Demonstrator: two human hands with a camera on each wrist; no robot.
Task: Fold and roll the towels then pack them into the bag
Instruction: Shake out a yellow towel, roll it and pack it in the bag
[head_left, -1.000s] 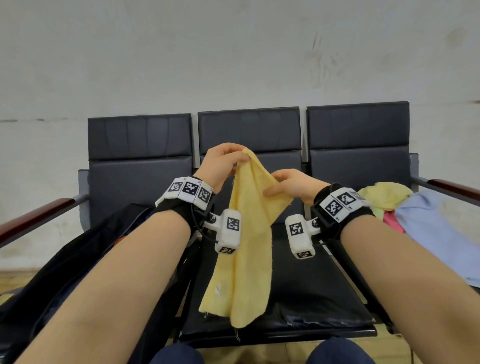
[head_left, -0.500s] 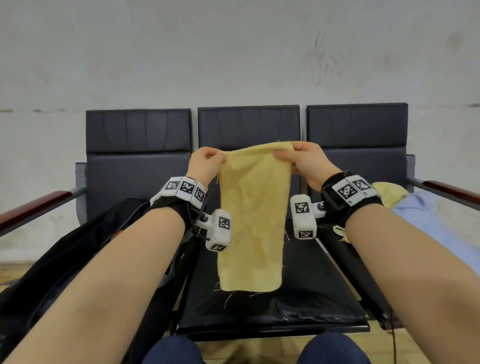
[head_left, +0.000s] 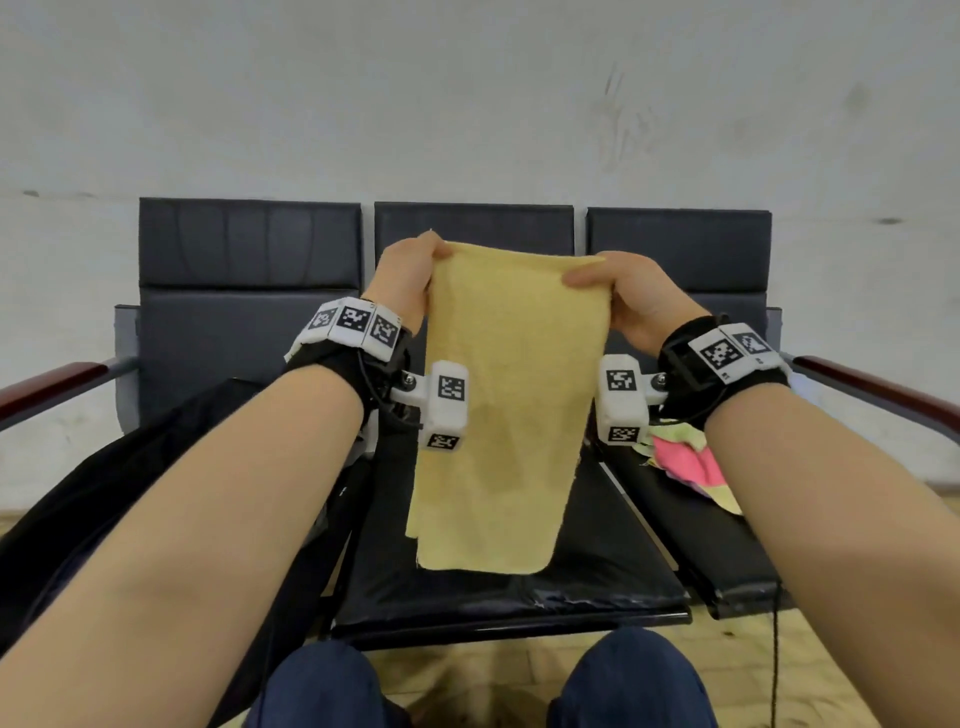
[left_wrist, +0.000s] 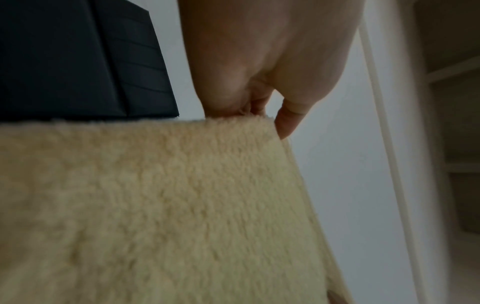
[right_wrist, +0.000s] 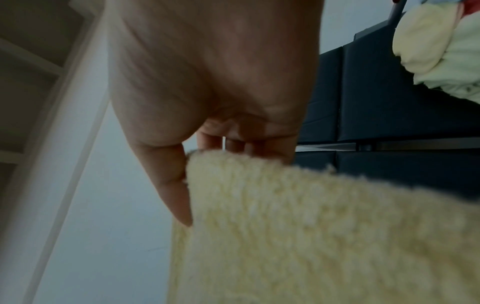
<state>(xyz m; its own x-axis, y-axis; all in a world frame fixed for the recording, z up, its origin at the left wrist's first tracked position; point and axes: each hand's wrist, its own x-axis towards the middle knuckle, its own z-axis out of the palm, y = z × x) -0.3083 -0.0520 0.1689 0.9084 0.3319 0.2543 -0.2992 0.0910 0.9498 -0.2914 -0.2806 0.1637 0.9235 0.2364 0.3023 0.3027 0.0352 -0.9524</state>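
A yellow towel (head_left: 506, 405) hangs folded lengthwise in the air in front of the middle seat. My left hand (head_left: 410, 280) pinches its top left corner and my right hand (head_left: 618, 296) pinches its top right corner, so the top edge is stretched flat. The left wrist view shows the towel (left_wrist: 155, 205) with my left hand (left_wrist: 259, 107) gripping its corner; the right wrist view shows the towel (right_wrist: 324, 236) with my right hand (right_wrist: 207, 148) on its corner. A black bag (head_left: 109, 499) lies on the left seat.
A row of three black seats (head_left: 597, 571) stands against a grey wall. More towels, pink and pale yellow (head_left: 685, 462), lie on the right seat, also seen as a pile of towels (right_wrist: 439, 45). Wooden armrests (head_left: 47, 387) flank the row. My knees are at the bottom edge.
The towel went from hanging bunched from my left hand to being spread between both hands. My hands moved apart and up, and the towel hangs flatter and wider than half a second ago.
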